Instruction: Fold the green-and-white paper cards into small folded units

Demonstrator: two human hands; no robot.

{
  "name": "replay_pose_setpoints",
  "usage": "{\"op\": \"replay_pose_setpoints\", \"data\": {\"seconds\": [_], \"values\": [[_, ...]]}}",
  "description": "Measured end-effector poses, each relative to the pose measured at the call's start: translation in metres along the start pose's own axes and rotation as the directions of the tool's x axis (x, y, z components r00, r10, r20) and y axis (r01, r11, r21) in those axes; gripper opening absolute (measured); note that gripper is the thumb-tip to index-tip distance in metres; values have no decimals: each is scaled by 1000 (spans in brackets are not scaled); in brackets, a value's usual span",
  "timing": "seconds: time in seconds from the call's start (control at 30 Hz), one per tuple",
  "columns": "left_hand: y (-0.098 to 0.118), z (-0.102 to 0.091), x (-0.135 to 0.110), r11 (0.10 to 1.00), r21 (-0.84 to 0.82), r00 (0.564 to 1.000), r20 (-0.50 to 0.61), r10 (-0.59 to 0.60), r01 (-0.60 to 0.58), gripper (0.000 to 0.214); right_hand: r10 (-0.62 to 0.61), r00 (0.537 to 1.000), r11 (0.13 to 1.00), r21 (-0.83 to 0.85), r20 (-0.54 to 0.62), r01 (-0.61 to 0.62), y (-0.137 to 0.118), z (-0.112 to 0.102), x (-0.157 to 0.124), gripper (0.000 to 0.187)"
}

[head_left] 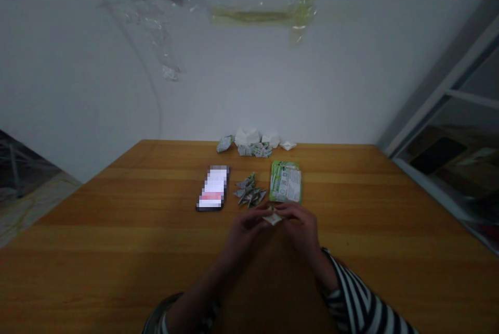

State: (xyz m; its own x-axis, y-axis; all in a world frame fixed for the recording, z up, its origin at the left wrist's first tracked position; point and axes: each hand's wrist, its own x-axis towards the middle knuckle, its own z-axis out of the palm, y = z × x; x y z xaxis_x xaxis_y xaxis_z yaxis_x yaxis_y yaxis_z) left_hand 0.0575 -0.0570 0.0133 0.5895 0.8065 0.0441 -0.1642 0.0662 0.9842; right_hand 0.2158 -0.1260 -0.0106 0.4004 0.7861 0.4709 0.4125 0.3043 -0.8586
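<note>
Between the fingertips of both hands is a small folded piece of paper (273, 218), pale and roughly diamond-shaped. My left hand (249, 226) pinches its left side, and my right hand (299, 223) pinches its right side. Just beyond my fingers lies a small heap of pointed, folded printed papers (249, 192). Right of that heap, close past my right hand, sits a stack of green-and-white printed sheets or packets (287, 183).
A phone (213, 188) with a lit, blurred screen lies left of the heap. Crumpled white and printed papers (247, 139) line the back edge of the wooden table (117, 209), against the wall. A glass-fronted cabinet (448, 115) stands at the right.
</note>
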Motion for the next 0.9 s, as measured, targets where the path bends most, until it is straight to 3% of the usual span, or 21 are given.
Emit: {"op": "replay_pose_setpoints", "data": {"seconds": [0.1, 0.23, 0.37, 0.43, 0.5, 0.6, 0.67, 0.77, 0.9], "values": [[-5, 3, 0, 996, -70, 998, 41, -49, 52, 51, -93, 996, 991, -97, -8, 92, 6, -5, 1, 20], [-19, 1, -1, 973, -101, 978, 62, -201, 206, 46, -174, 973, 949, -238, 151, 206, 16, -7, -1, 26], [-26, -6, 2, 953, -153, 965, 29, -261, 262, 44, -196, 938, 948, -190, 286, 256, 15, -5, -2, 28], [-25, -10, 3, 967, -116, 972, -28, -233, 228, 45, -134, 958, 981, -102, 254, 164, 12, -1, -2, 28], [-22, -11, 4, 984, -40, 982, -71, -175, 172, 48, 2, 981, 999, 40, 195, -10, 9, 5, -1, 27], [-19, -8, 2, 982, 180, 994, -104, -45, 63, 46, 213, 961, 932, 260, 175, -253, 11, 14, -1, 29], [-19, -6, 0, 909, 416, 993, -89, 83, -39, 39, 296, 940, 879, 336, 171, -338, 14, 18, -1, 32], [-20, -4, -2, 663, 728, 974, 27, 225, -173, 35, 355, 920, 850, 352, 165, -392, 15, 20, -2, 32], [-19, -5, -5, 376, 909, 980, 129, 154, -179, 42, 345, 921, 877, 287, 182, -385, 8, 21, -5, 28]]}}
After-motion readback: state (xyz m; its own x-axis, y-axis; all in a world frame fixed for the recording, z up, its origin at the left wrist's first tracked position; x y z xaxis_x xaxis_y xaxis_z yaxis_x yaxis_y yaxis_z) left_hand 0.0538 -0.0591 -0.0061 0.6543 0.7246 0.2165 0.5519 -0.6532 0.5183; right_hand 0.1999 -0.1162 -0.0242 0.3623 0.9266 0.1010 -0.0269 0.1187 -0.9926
